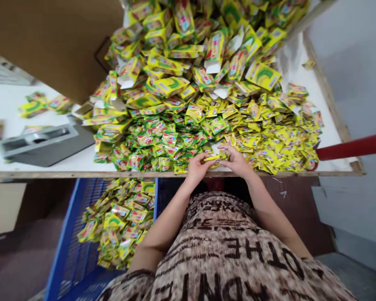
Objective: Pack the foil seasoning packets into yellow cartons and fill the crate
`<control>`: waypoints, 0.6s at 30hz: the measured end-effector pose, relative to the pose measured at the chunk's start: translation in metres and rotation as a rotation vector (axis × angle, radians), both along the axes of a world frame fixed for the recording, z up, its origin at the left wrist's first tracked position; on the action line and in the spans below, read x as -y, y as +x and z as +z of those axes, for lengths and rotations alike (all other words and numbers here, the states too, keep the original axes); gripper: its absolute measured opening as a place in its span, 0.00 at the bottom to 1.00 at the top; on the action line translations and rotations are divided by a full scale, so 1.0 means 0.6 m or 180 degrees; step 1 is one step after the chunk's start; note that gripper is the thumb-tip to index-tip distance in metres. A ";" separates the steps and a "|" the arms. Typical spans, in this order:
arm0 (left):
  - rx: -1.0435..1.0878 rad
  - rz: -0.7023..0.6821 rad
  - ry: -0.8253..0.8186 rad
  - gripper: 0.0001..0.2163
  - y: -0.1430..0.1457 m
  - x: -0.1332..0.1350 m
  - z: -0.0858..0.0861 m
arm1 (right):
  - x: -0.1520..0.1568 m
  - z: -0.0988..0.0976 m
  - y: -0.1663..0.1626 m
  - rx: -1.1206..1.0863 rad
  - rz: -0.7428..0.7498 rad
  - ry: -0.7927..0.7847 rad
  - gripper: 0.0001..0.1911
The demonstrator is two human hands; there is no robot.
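Between my two hands, at the front edge of the table, is a small yellow-green box [217, 157]. My left hand [198, 167] grips its left end between thumb and fingers. My right hand [236, 162] has its fingers bent around the right end, with a white flap showing beside them. Just beyond my left hand lie green sachets [156, 140] printed with red fruit. Yellow sachets [278, 144] spread out past my right hand. Farther back rises a heap of yellow boxes [171, 85], several with white flaps sticking out.
A grey tape dispenser [47, 142] stands at the left, near a brown carton [59, 46]. Below the table edge, a blue crate [62, 242] holds many yellow boxes. A red bar [354, 146] juts in from the right. Wooden strips [329, 96] border the table.
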State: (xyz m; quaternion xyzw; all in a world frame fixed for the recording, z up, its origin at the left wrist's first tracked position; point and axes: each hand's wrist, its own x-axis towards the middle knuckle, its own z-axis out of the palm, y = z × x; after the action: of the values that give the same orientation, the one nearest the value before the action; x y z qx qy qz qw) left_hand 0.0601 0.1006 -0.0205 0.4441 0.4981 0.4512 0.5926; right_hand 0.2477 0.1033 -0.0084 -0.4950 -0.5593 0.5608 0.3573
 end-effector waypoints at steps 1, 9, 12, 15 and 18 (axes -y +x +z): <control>0.0091 -0.0024 -0.0093 0.11 0.001 -0.001 -0.004 | 0.004 0.000 0.009 0.0000 -0.0008 -0.0066 0.26; -0.0126 -0.0849 0.0189 0.09 0.011 -0.009 0.026 | 0.009 -0.011 0.025 0.0191 0.0120 0.0296 0.25; -0.0302 -0.0452 0.0136 0.18 0.035 -0.015 0.017 | 0.016 -0.009 0.024 0.0037 0.0124 0.0097 0.32; -0.0360 -0.0272 0.0009 0.19 0.048 -0.018 0.009 | 0.023 -0.015 0.023 0.0025 -0.0074 0.0086 0.35; 0.0060 -0.0213 -0.0122 0.13 0.056 -0.016 0.013 | 0.024 -0.029 0.018 0.0107 -0.0717 0.0060 0.21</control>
State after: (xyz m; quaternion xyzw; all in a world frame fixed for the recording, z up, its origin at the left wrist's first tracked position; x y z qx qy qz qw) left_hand 0.0939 0.1101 -0.0125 0.4448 0.4858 0.4257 0.6204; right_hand 0.2586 0.0889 -0.0260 -0.5607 -0.5112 0.5035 0.4132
